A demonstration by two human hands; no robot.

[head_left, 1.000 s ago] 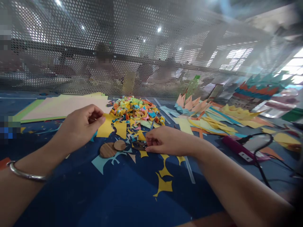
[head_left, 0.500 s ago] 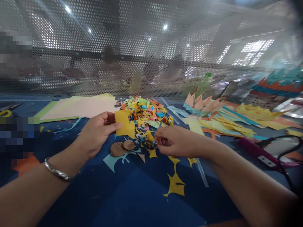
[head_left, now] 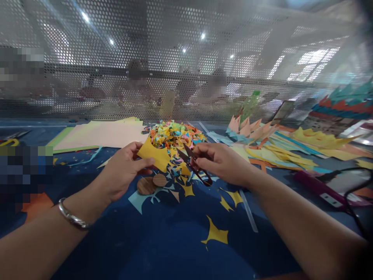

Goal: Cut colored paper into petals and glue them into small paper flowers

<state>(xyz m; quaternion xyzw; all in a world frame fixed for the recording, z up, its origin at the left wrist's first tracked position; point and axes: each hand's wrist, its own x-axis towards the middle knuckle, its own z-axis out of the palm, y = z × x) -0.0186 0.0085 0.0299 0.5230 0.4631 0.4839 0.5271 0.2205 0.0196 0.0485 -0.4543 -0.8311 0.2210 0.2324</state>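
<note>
Between the thumb and fingers of my left hand (head_left: 125,165) is a piece of yellow paper (head_left: 157,156) with curved cut-outs along its edge. My right hand (head_left: 218,161) grips a pair of dark thread snips (head_left: 201,173), their pointed blades apart and aimed up and left toward the paper, not touching it. Below the paper lie two round wooden discs (head_left: 146,186), one overlapping the other. A pale blue scrap (head_left: 138,201) is under them. Yellow offcuts (head_left: 216,234) are scattered on the blue table in front of my right hand.
A heap of colourful paper clippings (head_left: 175,134) lies behind my hands. Stacked paper sheets (head_left: 101,134) are at back left, beside yellow-handled scissors (head_left: 11,142). To the right are pointed paper crowns (head_left: 250,130), paper strips (head_left: 274,153) and a purple power strip (head_left: 317,188) with a black cable.
The snips have come up in my right hand, which was curled low over the scraps. My left hand has tilted the yellow paper, showing its scalloped edge.
</note>
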